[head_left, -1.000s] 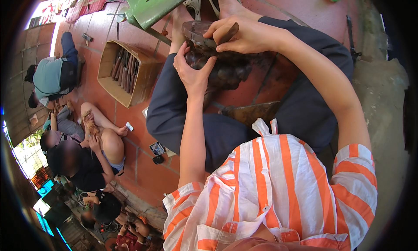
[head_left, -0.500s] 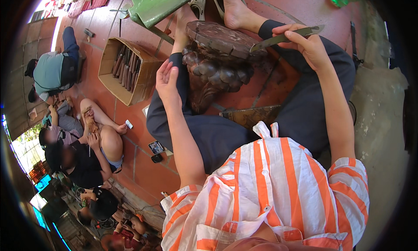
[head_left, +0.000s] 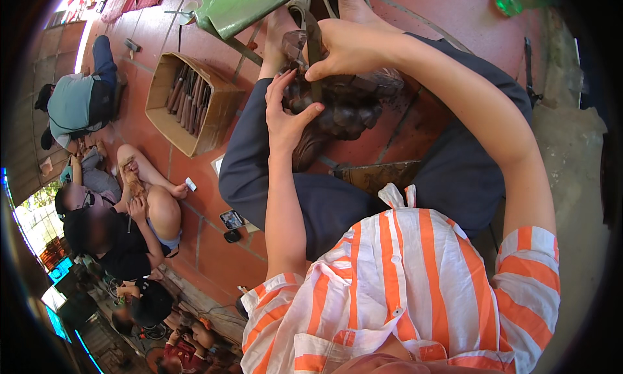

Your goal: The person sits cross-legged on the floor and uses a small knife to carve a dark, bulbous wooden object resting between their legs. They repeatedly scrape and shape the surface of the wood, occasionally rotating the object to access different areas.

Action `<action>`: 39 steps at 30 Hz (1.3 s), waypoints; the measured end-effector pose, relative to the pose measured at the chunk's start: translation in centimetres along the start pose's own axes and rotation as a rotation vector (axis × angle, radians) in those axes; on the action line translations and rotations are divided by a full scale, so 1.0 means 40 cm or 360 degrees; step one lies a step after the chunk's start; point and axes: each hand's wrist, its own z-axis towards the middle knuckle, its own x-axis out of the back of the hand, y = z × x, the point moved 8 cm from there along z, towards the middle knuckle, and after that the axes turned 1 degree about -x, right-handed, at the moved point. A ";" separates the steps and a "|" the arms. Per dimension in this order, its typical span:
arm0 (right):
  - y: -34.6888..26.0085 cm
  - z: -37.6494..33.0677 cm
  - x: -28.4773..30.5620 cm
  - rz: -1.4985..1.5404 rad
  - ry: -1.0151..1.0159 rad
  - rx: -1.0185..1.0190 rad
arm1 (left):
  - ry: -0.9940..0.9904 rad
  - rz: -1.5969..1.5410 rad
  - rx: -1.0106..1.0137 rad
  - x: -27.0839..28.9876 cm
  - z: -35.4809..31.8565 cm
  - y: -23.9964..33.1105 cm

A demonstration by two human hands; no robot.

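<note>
My right hand (head_left: 347, 46) grips a long, flat, dull metal blade (head_left: 314, 40), thumb on one side and fingers curled behind it. The blade points down toward me, over a dark carved wooden stand (head_left: 354, 114) between my legs. Just left of the blade, my left hand (head_left: 289, 118) is open, fingers and thumb apart, its thumb close to the blade's lower end. Whether the thumb touches the blade I cannot tell. Both hands and the right forearm hide much of the stand's flat top; its rounded, knobbly carved side shows below.
A green plastic chair (head_left: 253, 7) stands ahead. Left of my legs, a cardboard box (head_left: 220, 118) holds several dark brown sticks. A phone (head_left: 232, 218) lies on the tiled floor (head_left: 211, 244). Several people sit at left, one in a teal shirt (head_left: 76, 111). A concrete ledge (head_left: 564, 179) borders my right.
My right hand has swung left with the blade, which turned from nearly level to upright over the stand. The left hand has moved right and forward, beside the blade.
</note>
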 end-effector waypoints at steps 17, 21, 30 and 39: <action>0.009 0.009 0.021 -0.0075 -0.0055 -0.0011 | 0.0175 0.0077 0.0218 -0.004 0.010 0.015; 0.026 0.020 0.018 -0.0035 -0.0104 -0.0111 | 0.0272 0.0190 0.0253 -0.016 0.016 0.030; 0.002 0.031 0.008 0.0004 -0.0169 -0.0026 | 0.0204 -0.0048 0.0294 0.002 0.005 0.014; 0.020 0.041 -0.014 0.0081 -0.0182 -0.0018 | 0.0121 -0.0335 0.0259 0.010 0.008 0.003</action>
